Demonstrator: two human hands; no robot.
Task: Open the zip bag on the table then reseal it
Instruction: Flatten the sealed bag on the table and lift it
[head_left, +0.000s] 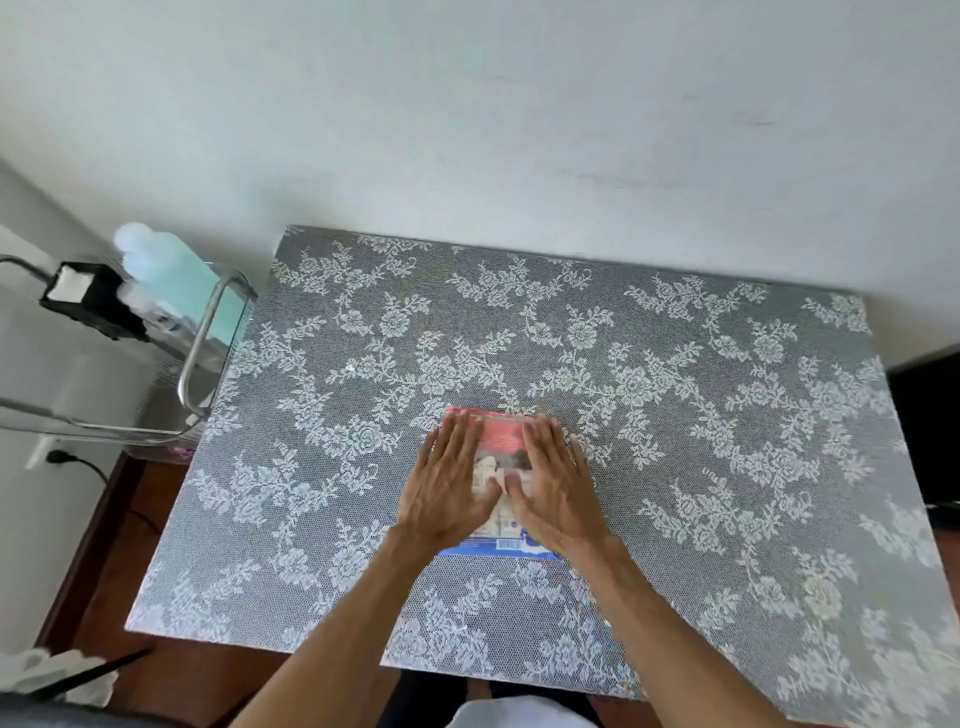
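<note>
A zip bag (500, 441) lies flat on the table (675, 415), near its middle. It is pink at its far end and white and blue at its near end, with a barcode at the bottom. My left hand (449, 480) rests palm down on the bag's left side, fingers straight and pointing away from me. On the bag's right side my right hand (553, 483) lies flat the same way. Both hands press on the bag without gripping it. Most of the bag is hidden under the hands; whether its zip is closed cannot be told.
The table is covered with a grey cloth with white lace flowers and stands against a white wall. A glass side stand (202, 343) with a metal rail holds a black box (88, 299) and pale bottles at the left. A dark object (930, 415) sits past the right edge.
</note>
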